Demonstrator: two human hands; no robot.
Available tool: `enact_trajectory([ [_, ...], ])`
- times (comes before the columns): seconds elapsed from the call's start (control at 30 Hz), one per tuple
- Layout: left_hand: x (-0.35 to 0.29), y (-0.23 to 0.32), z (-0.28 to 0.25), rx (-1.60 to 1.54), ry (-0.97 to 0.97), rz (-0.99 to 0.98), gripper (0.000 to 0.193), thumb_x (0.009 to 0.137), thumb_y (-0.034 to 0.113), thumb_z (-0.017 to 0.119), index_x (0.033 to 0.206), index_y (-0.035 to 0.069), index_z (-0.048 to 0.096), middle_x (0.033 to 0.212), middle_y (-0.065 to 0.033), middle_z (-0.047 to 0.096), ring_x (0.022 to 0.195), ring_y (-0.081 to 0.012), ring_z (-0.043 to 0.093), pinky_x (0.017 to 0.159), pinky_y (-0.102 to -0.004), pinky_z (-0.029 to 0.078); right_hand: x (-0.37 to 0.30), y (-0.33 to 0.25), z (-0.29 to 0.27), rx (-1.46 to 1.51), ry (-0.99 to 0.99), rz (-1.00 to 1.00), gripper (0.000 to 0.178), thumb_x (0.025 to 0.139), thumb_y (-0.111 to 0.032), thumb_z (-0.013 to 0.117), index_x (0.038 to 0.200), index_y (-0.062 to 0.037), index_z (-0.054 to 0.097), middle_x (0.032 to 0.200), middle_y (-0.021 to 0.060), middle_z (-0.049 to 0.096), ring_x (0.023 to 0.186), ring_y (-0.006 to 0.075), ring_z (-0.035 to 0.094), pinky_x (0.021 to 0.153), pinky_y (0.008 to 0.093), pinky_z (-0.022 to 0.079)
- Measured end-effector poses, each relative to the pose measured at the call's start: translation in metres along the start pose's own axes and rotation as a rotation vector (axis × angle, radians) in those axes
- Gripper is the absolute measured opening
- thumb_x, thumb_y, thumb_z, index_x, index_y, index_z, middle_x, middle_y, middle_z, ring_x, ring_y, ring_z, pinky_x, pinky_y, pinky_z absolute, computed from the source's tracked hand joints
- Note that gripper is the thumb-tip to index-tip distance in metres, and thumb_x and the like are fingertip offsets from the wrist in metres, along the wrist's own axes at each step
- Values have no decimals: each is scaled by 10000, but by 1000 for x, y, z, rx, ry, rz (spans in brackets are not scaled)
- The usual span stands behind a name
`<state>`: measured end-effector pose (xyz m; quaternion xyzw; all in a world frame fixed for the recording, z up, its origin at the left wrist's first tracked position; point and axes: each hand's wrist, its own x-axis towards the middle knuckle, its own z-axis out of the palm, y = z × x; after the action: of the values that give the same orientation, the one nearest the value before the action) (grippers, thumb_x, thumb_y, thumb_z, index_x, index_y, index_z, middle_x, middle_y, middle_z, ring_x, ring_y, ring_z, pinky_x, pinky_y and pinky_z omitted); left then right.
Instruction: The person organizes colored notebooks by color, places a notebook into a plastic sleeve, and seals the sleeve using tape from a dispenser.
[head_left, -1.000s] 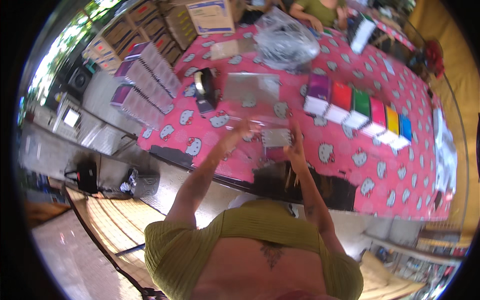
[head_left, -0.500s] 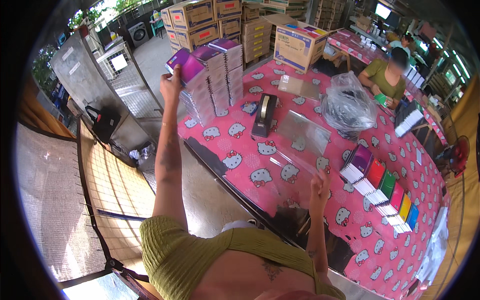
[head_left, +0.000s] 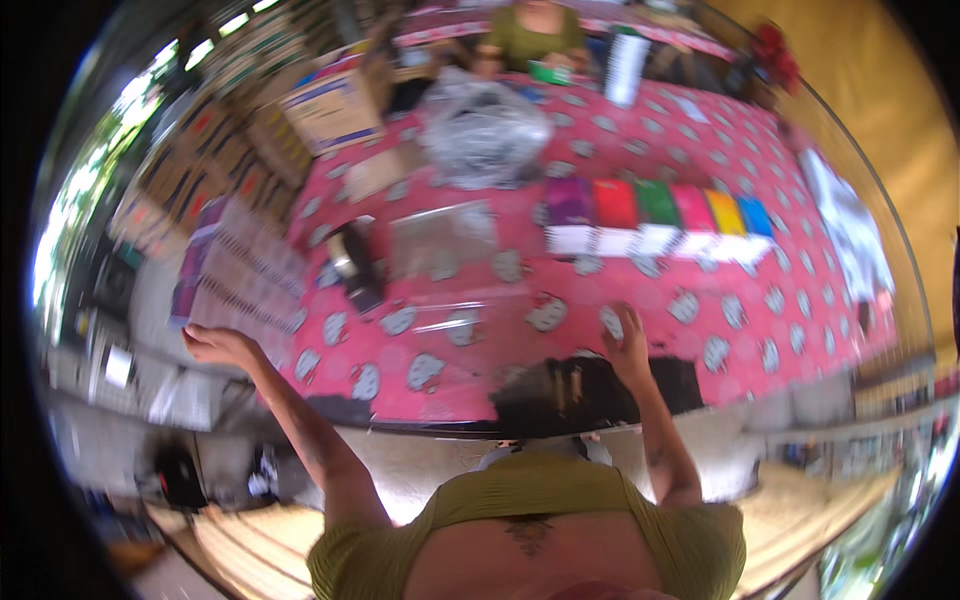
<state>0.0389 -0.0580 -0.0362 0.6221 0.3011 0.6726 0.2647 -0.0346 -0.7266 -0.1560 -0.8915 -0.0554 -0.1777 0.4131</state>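
My left hand [head_left: 222, 345] is beside the near end of the stacked spiral notebooks [head_left: 245, 275], at the table's left edge. Its fingers look stretched out; motion blur hides whether they touch the stack. Over the near part of the table, my right hand [head_left: 627, 342] has its fingers apart and nothing visible in them. To its left lies a clear plastic sleeve [head_left: 455, 308], with more clear plastic sheets [head_left: 445, 240] beyond. A black tape dispenser [head_left: 355, 268] stands between the notebook stacks and the sheets. Beyond my right hand runs a row of notebooks [head_left: 655, 220] in several cover colours.
A pink patterned cloth covers the table [head_left: 800, 330], with a black patch at its near edge. A bundle of clear plastic bags [head_left: 483, 135] sits farther back. Cardboard boxes [head_left: 335, 108] stand at the far left. Across the table, a person [head_left: 535, 40] handles something green.
My view has swung right. My left hand has come off the purple-covered notebooks atop the stack. My right hand has let go of the clear plastic sleeve.
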Motion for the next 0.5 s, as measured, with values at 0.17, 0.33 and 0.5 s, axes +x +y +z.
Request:
enact_trajectory([
  [0.17,-287,224,1,-495,-1002,618,345,935,219,637,1239,59,605,1092,-158,669,953,-305,663,868,-426,513,64,94,-98,-336,243,31,585,848,-216,717,1373,-69,505,1402,197,460,1270,413,458,1028,508,402],
  [0.33,-518,386,-20,-770,-1631,679,527,882,278,682,1338,50,549,1419,-240,458,1319,-413,443,1086,-535,358,123,189,-206,-731,338,181,708,831,-171,720,1467,-128,411,1539,137,337,1398,352,348,1106,539,326],
  [0.5,-662,527,6,-757,-1306,971,509,894,211,636,1361,36,536,1422,-223,467,1319,-370,460,1130,-524,311,125,297,-304,-871,212,41,555,857,-87,663,1391,-129,516,1401,109,510,1316,315,463,1100,527,344],
])
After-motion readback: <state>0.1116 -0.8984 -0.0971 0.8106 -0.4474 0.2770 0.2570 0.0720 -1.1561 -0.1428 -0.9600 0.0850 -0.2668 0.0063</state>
